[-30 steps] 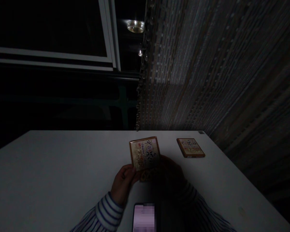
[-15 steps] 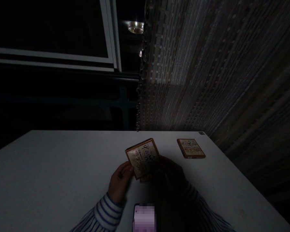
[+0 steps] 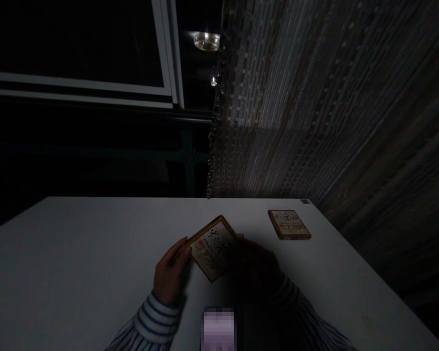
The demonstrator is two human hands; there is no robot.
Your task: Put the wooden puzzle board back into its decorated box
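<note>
My left hand [image 3: 170, 273] grips the left edge of a square card pack [image 3: 212, 246] with brown borders and black calligraphy, tilted low over the white table [image 3: 76, 263]. My right hand [image 3: 258, 263] lies in deep shadow at the pack's right side; its fingers cannot be made out. Both forearms wear striped sleeves. A second, similar pack [image 3: 289, 224] lies flat on the table to the far right, apart from both hands.
A lit phone screen [image 3: 218, 329] sits at the table's near edge between my arms. A beaded woven curtain [image 3: 314, 97] hangs behind the table on the right. A dark window with a white frame [image 3: 164, 58] is at the back left.
The pack in my hands has rotated counter-clockwise and dropped lower toward the table. My left hand shifted left along with it. The far pack has not moved.
</note>
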